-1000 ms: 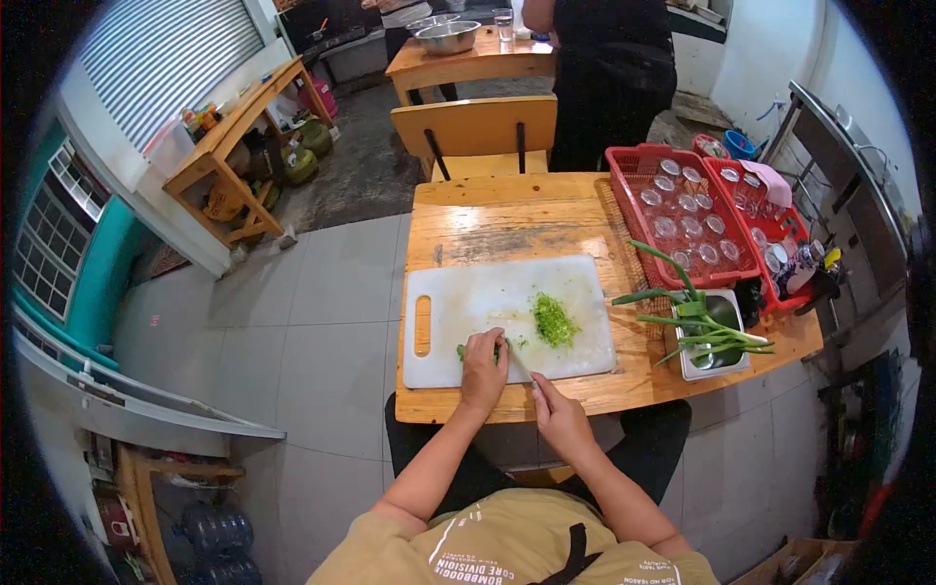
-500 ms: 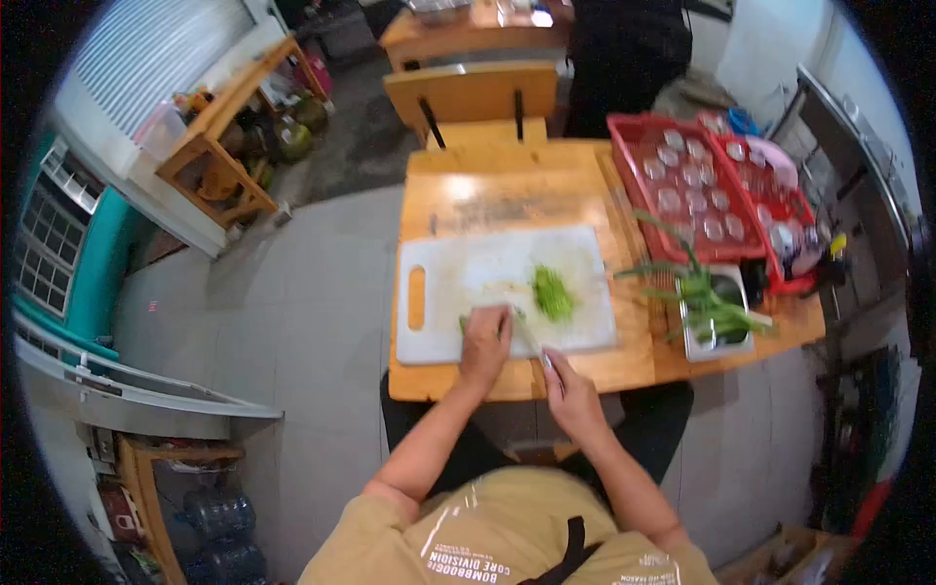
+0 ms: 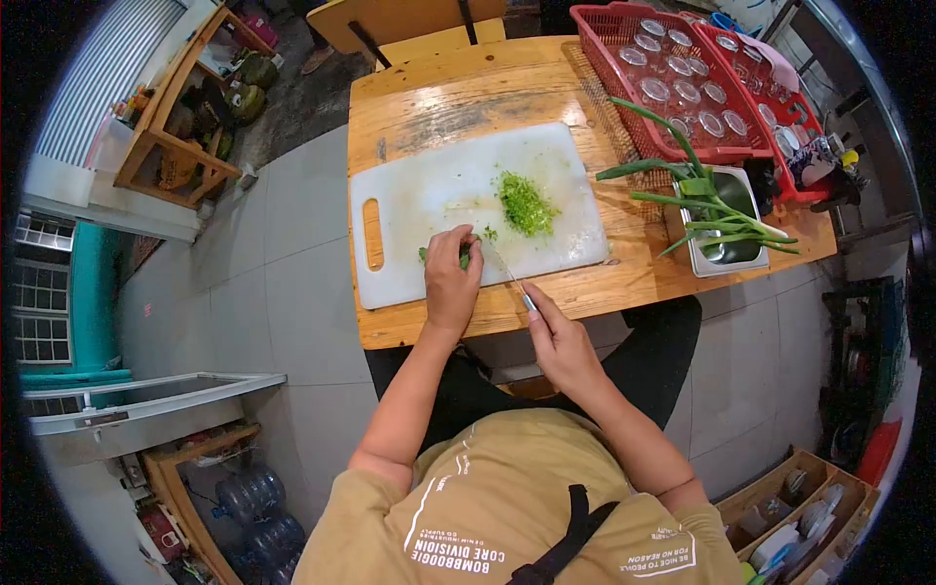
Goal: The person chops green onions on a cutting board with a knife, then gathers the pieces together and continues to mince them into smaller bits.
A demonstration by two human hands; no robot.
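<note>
Mid-chop, I'd say: my L hand (image 3: 452, 283) has its fingers bent, nearly closed, pinning greens (image 3: 464, 259) nr the board's (image 3: 405, 190) front edge; R hand (image 3: 565, 353) is closed on the knife (image 3: 529, 301). Next cut calls for fingertips tucked clear of the blade. 1 chopped pile (image 3: 526, 207) beyond; open board L of it.

Light moderate, fairly even over the cutting board (image 3: 419, 205). We record soft sheen on the far tabletop (image 3: 448, 93), glints on the glasses (image 3: 655, 90), and dimmer floor (image 3: 302, 102) at far left. Lettering reads sharp; wide-angle curvature bends edges, corners black.
</note>
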